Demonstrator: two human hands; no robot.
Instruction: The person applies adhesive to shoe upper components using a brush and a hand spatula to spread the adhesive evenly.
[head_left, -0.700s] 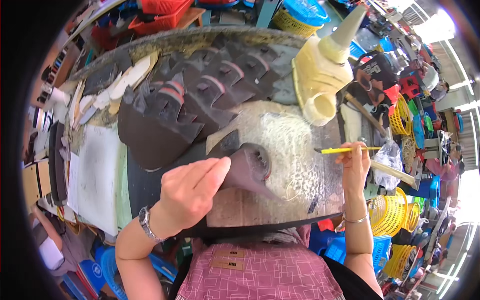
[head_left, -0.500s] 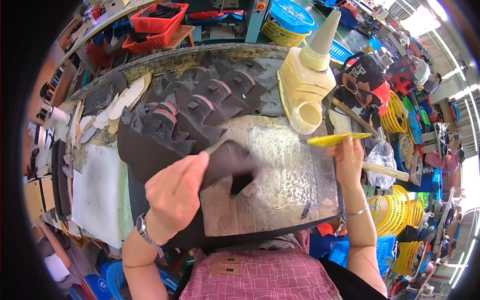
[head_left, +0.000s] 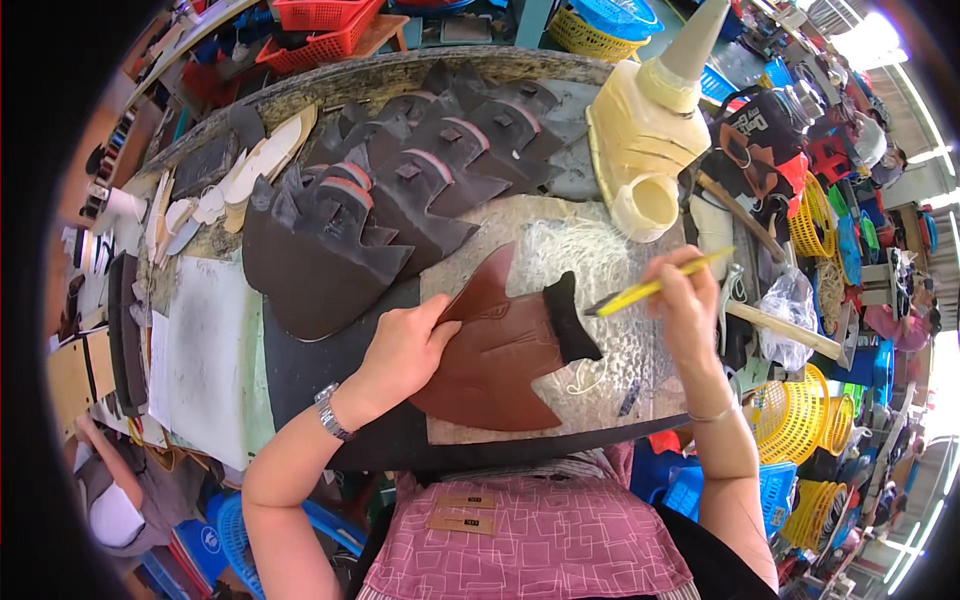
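My left hand (head_left: 400,355) pinches the left edge of a brown leather shoe upper (head_left: 495,365) lying brown face up on the worn board (head_left: 648,375). A black strip (head_left: 572,318) stands along the upper's right edge. In my right hand (head_left: 685,305) is a slim yellow pointed tool (head_left: 645,290), its dark tip just right of that strip; I cannot tell what kind it is. Overlapping dark shoe uppers (head_left: 330,265) lie beyond my left hand. A cream glue container (head_left: 650,130) with a cone top and a round side cup stands beyond my right hand.
Pale cut patterns (head_left: 265,165) and a whitish sheet (head_left: 205,350) lie at the left. Beside the board on the right are a wooden-handled hammer (head_left: 785,330) and a clear plastic bag (head_left: 790,300). Yellow baskets (head_left: 790,415) stand beyond the right edge.
The shoe upper, blurred and dark side showing before, now lies flat with its brown face up. My right hand has turned the yellow tool and brought its tip left beside the upper.
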